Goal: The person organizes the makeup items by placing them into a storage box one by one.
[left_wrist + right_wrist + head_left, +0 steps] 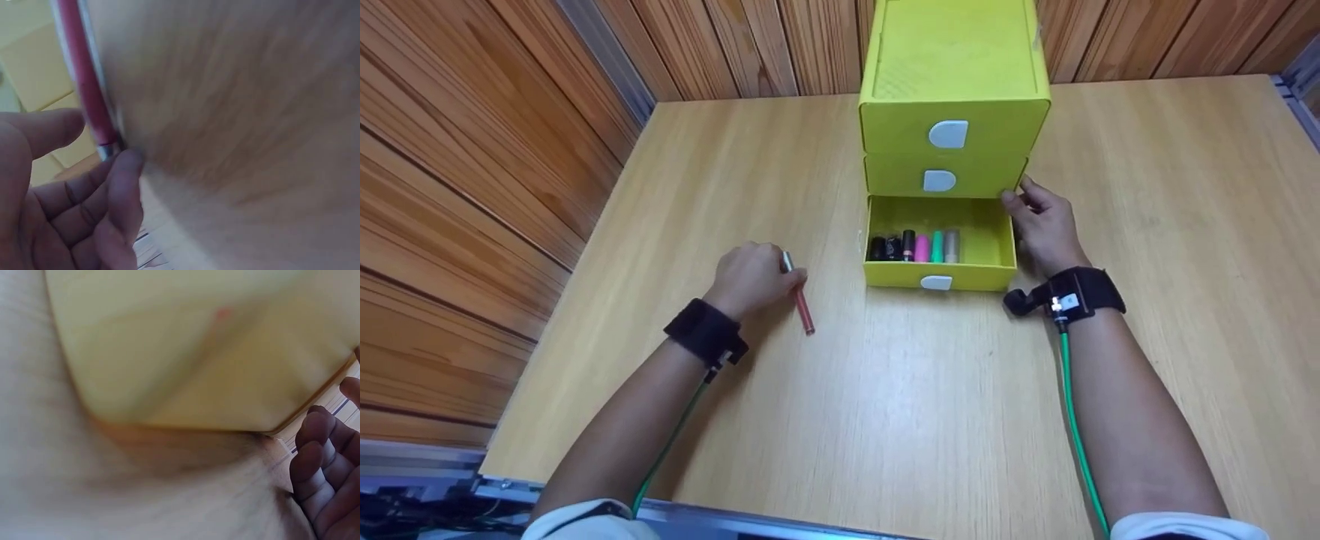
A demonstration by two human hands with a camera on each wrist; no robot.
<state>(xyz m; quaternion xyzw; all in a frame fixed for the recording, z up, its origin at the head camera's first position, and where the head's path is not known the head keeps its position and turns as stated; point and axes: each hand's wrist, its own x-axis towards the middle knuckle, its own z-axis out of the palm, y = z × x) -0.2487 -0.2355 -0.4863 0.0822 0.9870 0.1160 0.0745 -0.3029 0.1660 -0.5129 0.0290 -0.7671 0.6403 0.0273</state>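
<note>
My left hand (751,277) grips a slim red pen-like tube (802,307) with a silver end, low over the table. In the left wrist view, the tube (90,84) runs upward from between thumb and fingers. My right hand (1046,225) holds the right front corner of a yellow-green drawer box (952,49), thumb on the front and fingers along the side. The bottom drawer (900,276) is pulled out. Inside it, several small tubes stand in a row, among them a pink tube (922,249) and a green tube (937,247).
The two upper drawers are closed; white tabs mark their fronts, such as the top tab (949,134). The wooden table (840,420) ends at a metal front edge. Plank walls (495,150) stand at the left and back. A green cable runs along each forearm.
</note>
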